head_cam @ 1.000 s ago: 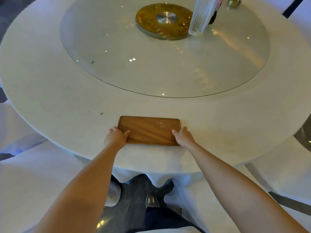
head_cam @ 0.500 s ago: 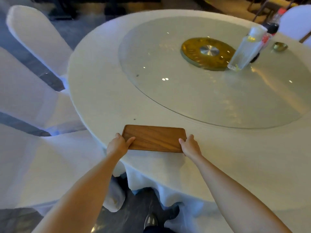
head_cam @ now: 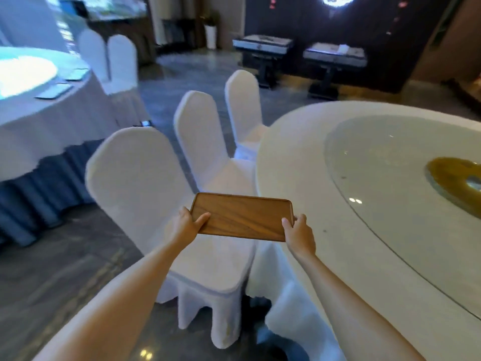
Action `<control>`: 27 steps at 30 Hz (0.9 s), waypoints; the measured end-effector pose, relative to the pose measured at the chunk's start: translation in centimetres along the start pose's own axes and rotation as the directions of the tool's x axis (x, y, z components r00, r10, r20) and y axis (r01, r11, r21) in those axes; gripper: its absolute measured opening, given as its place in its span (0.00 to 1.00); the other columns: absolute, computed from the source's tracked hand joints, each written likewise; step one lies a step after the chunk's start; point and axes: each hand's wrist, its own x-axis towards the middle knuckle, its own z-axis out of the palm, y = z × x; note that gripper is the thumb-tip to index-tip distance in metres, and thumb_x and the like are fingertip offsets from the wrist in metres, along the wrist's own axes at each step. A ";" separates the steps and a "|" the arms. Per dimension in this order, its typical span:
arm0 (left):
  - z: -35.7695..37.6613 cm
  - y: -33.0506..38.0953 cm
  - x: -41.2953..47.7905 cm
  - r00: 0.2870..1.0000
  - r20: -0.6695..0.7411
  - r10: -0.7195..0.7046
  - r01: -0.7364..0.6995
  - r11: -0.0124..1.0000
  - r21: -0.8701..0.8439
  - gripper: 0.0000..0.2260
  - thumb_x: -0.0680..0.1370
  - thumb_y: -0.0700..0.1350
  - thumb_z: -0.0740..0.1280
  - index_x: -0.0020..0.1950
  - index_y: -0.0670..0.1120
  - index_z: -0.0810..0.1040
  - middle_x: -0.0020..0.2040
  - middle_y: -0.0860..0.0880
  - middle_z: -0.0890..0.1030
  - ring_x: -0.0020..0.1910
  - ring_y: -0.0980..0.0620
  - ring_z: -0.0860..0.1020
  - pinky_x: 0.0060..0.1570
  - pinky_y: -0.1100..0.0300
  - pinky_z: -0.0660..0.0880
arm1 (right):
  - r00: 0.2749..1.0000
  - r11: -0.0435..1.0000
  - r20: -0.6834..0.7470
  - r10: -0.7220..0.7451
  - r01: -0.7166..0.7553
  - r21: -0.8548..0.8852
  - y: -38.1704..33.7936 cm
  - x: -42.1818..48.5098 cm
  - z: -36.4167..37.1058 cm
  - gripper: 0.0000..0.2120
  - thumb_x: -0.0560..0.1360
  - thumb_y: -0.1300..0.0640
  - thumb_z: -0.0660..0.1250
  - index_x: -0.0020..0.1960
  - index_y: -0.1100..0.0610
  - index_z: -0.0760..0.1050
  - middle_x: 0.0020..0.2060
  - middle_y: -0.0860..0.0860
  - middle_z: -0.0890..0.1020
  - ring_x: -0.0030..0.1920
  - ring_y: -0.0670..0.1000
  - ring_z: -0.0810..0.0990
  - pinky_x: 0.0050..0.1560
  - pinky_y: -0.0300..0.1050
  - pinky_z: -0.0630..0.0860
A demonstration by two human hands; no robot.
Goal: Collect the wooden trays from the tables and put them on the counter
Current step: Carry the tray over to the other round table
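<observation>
Banquet room, white-covered chairs [head_cam: 145,183] everywhere. Left hand [head_cam: 186,225] and right hand [head_cam: 299,234] grip the wooden tray [head_cam: 243,220] by its short ends, keeping it level above a chair, just beside the round counter [head_cam: 291,162].

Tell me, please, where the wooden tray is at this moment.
In the head view the wooden tray is low in the centre, held between the left hand and right hand, above a white-covered chair, left of the round table.
</observation>
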 end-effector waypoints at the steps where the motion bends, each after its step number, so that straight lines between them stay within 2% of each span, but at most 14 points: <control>1: -1.7 -1.9 -0.1 0.999 -0.033 -0.020 0.021 0.999 0.048 0.23 0.76 0.61 0.58 0.52 0.40 0.65 0.46 0.43 0.77 0.50 0.39 0.77 0.38 0.55 0.67 | 0.999 1.000 0.015 -0.030 0.030 0.006 -1.6 -0.7 1.5 0.18 0.77 0.49 0.57 0.59 0.62 0.66 0.53 0.61 0.79 0.53 0.63 0.77 0.48 0.51 0.72; 5: -8.5 -10.0 -0.7 0.983 -0.151 -0.108 0.121 0.990 0.077 0.24 0.75 0.63 0.57 0.50 0.41 0.64 0.53 0.38 0.80 0.52 0.38 0.78 0.41 0.52 0.68 | 0.986 0.989 0.091 -0.143 0.140 0.038 -8.1 -4.4 7.9 0.16 0.77 0.49 0.58 0.58 0.61 0.67 0.53 0.61 0.80 0.53 0.63 0.77 0.49 0.51 0.71; 8: -13.4 -15.8 -1.4 0.955 -0.237 -0.181 0.202 0.977 0.070 0.28 0.75 0.63 0.57 0.58 0.39 0.66 0.56 0.39 0.79 0.55 0.38 0.77 0.42 0.53 0.67 | 0.965 0.976 0.146 -0.217 0.210 0.061 -12.9 -7.7 12.6 0.18 0.77 0.50 0.59 0.59 0.62 0.68 0.55 0.62 0.79 0.55 0.64 0.77 0.52 0.54 0.72; 11: -17.6 -21.2 -2.4 0.924 -0.296 -0.240 0.265 0.963 0.044 0.29 0.75 0.63 0.58 0.60 0.39 0.66 0.56 0.39 0.80 0.55 0.38 0.77 0.41 0.53 0.67 | 0.936 0.958 0.203 -0.286 0.273 0.089 -17.0 -10.9 17.1 0.17 0.77 0.49 0.59 0.59 0.61 0.68 0.55 0.62 0.79 0.55 0.63 0.77 0.52 0.53 0.72; 15: -22.0 -27.5 -3.4 0.886 -0.345 -0.309 0.334 0.943 0.013 0.30 0.75 0.63 0.57 0.61 0.38 0.65 0.56 0.38 0.79 0.55 0.38 0.77 0.44 0.52 0.69 | 0.888 0.930 0.274 -0.368 0.351 0.111 -21.7 -13.9 22.5 0.16 0.78 0.49 0.58 0.57 0.61 0.68 0.52 0.61 0.80 0.50 0.60 0.78 0.45 0.46 0.69; 19: -25.0 -32.5 -3.5 0.838 -0.380 -0.390 0.401 0.915 -0.055 0.28 0.75 0.63 0.58 0.58 0.39 0.66 0.55 0.38 0.80 0.53 0.38 0.77 0.44 0.51 0.70 | 0.824 0.892 0.344 -0.450 0.434 0.127 -26.2 -15.5 27.3 0.16 0.78 0.49 0.57 0.58 0.60 0.68 0.51 0.59 0.79 0.43 0.52 0.73 0.44 0.44 0.68; 22: -26.8 -35.9 -2.4 0.794 -0.403 -0.454 0.452 0.885 -0.106 0.29 0.75 0.63 0.58 0.62 0.38 0.65 0.56 0.38 0.79 0.54 0.38 0.77 0.43 0.52 0.69 | 0.777 0.868 0.394 -0.491 0.476 0.142 -29.7 -15.8 31.2 0.16 0.78 0.48 0.57 0.58 0.59 0.67 0.51 0.58 0.79 0.46 0.56 0.76 0.45 0.46 0.70; 27: -30.3 -40.9 2.4 0.739 -0.451 -0.500 0.505 0.855 -0.119 0.29 0.75 0.63 0.58 0.61 0.39 0.65 0.54 0.39 0.80 0.52 0.38 0.78 0.39 0.54 0.68 | 0.731 0.852 0.450 -0.513 0.497 0.164 -35.8 -14.6 38.4 0.19 0.78 0.48 0.58 0.62 0.60 0.67 0.56 0.60 0.78 0.56 0.61 0.77 0.55 0.53 0.72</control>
